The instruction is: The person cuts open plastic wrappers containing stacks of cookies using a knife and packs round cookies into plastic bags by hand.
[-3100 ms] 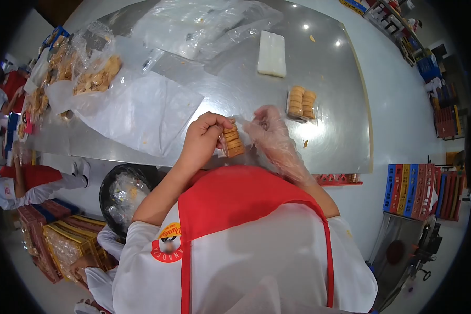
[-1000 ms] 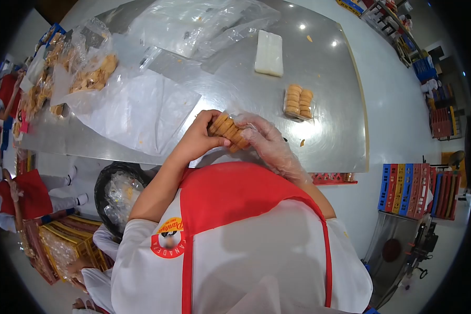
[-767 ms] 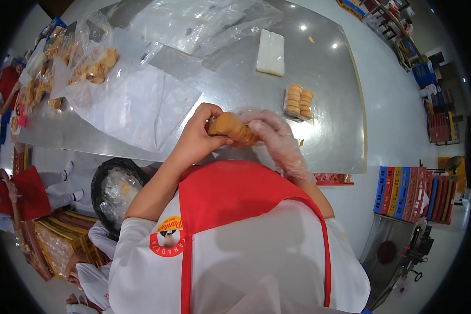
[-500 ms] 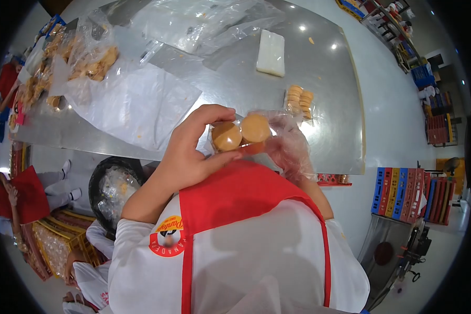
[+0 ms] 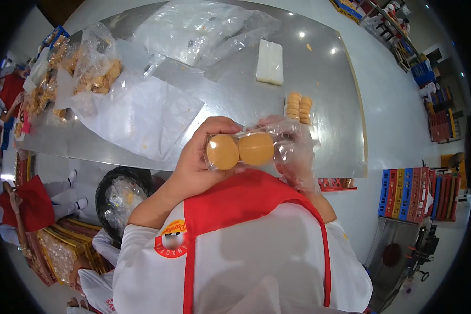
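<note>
My bare left hand (image 5: 196, 152) is wrapped round a clear pack of round cookies (image 5: 240, 150), its thumb below and fingers above. Two cookie faces show side by side through the film. My right hand (image 5: 293, 149), in a clear plastic glove, holds the right end of the pack, where loose film hangs; its fingers are partly hidden. Beyond it, a second pack with two stacks of cookies (image 5: 299, 109) rests on the metal table (image 5: 335, 141). Farther back lies a stack of flat white bags (image 5: 269, 63).
Clear plastic sheeting (image 5: 193, 31) and a white sheet (image 5: 138, 115) lie on the table. Bags of cookies (image 5: 102, 76) are at the left. Below the table's edge stands a black-lined bin (image 5: 123, 196). Co-workers (image 5: 29, 204) are at the left, with crates (image 5: 405, 193) at the right.
The cookie pack has turned from showing its stacked sides to showing two round faces. Both hands moved with it, and it now sits slightly lower in view than half a second ago.
</note>
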The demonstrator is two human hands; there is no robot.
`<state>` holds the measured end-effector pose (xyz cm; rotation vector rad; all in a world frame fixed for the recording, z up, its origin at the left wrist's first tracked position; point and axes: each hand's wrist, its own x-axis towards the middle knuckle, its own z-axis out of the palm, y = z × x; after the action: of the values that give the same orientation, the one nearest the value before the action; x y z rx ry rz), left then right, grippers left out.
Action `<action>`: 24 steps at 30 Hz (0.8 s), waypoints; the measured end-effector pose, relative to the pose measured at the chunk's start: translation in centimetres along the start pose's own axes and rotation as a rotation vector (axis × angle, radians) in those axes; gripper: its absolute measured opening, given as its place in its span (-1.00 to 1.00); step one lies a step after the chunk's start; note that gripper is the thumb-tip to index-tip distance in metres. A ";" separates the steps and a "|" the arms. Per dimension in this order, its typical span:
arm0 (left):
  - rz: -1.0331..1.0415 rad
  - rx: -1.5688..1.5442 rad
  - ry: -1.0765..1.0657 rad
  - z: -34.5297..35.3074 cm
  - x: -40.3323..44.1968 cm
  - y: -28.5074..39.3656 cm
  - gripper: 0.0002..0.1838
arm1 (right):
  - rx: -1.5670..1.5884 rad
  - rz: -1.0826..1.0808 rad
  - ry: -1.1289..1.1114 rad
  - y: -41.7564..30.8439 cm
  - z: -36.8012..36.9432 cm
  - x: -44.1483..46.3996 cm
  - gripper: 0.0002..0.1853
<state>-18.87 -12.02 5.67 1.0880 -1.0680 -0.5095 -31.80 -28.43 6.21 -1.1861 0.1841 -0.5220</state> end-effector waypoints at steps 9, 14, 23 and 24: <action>0.315 0.272 0.012 -1.9 0.9 0.6 -0.45 | -0.655 -0.407 0.050 -3.6 1.1 0.7 -0.83; 0.315 0.341 0.027 -2.0 0.7 0.2 -0.41 | -0.566 -0.512 -0.098 -3.3 -0.8 0.7 -0.83; -0.354 -0.507 0.195 -1.6 0.6 0.7 -0.34 | -0.516 -0.316 -0.139 -5.5 2.3 0.7 -0.74; -0.387 -0.578 0.212 -1.9 0.6 0.6 -0.34 | -0.563 -0.360 -0.183 -5.2 2.4 1.2 -0.73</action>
<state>-17.04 -11.37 6.38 0.8032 -0.4700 -0.9232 -31.28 -28.50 12.06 -1.8267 -0.0499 -0.6960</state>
